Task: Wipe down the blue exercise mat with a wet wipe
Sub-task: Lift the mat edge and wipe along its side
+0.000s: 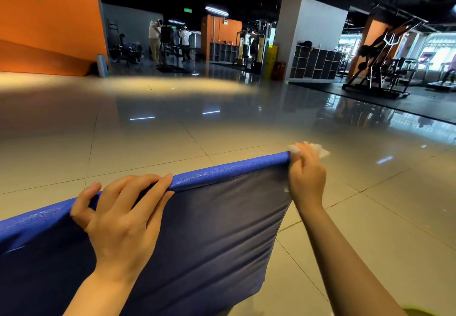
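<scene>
The blue exercise mat (pixel 202 236) stands on edge in front of me, its padded top edge running from my left hand (pixel 118 219) up to my right hand (pixel 307 175), its dark face turned toward me. My left hand is curled over that top edge, fingers hooked over the far side and thumb out to the left, holding the mat upright. My right hand is at the mat's far upper corner, fingers bunched around the wet wipe (pixel 318 150) and pressing it to the end of the edge; white folds of it poke out just beyond my knuckles. Below and beyond both hands is the glossy tiled floor (pixel 345 229). I think the main risk is the mat tipping or sliding: its bottom edge rests on slick tile, and a hard push with the wipe at the corner could kick it away from my left-hand grip. The wipe is also bunched small, so it could slip out of my fingers or miss part of the surface as I drag it along. Counting up: one mat, one wipe, two hands. Well beyond my hands I count three people (pixel 155 41), standing among the gym machines (pixel 380 73).
</scene>
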